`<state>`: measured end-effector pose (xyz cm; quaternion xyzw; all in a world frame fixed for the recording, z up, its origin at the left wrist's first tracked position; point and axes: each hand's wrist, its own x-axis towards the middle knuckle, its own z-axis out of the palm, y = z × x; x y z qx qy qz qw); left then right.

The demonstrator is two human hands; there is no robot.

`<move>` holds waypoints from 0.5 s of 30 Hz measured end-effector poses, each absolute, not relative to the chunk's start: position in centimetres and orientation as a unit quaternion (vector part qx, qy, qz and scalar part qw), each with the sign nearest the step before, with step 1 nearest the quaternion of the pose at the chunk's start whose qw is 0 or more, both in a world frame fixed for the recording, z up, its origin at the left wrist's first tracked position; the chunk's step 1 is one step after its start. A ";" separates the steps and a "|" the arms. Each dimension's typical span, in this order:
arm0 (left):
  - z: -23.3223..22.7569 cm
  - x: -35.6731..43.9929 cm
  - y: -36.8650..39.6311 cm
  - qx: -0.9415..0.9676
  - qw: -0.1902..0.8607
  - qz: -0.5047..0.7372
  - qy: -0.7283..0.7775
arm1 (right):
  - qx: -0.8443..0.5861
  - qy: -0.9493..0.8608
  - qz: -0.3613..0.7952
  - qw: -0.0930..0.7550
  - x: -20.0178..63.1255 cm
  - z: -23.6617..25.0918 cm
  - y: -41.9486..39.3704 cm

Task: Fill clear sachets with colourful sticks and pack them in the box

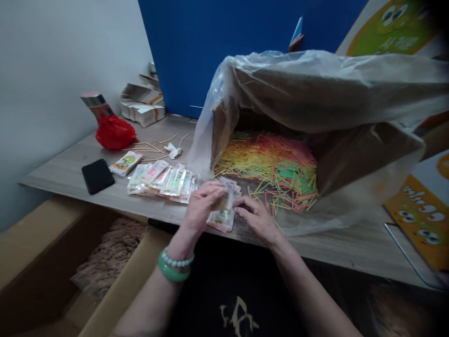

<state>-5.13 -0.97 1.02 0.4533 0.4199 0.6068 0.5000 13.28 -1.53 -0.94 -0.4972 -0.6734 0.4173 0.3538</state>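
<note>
Wooden tabletop [351, 243]: left hand [201, 206] and right hand [256, 217] both pinch one small packet [224, 201] above packet stack [220, 219].

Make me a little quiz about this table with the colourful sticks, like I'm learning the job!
1. True or false: both hands are on the small packet stack at the table's front edge.
2. Where do the coloured sticks lie? A) in the lined cardboard box B) on the black phone C) in the red bag
3. What is on the left wrist?

Key
1. True: left hand and right hand both touch the packet stack.
2. A: the coloured sticks lie in the cardboard box, lined with clear plastic.
3. A green bangle and a bead bracelet.
</note>
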 end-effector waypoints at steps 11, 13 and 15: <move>0.8 -15.2 5.2 0.561 -0.099 0.204 0.796 | -0.708 -0.688 0.123 0.102 8.9 -0.1 0.2; 0.5 -14.6 4.5 0.560 -0.124 0.238 0.784 | -0.716 -0.680 0.113 0.109 8.4 -1.0 1.1; 0.2 -13.6 3.5 0.564 -0.133 0.291 0.761 | -0.732 -0.656 0.133 0.121 8.5 -1.9 1.8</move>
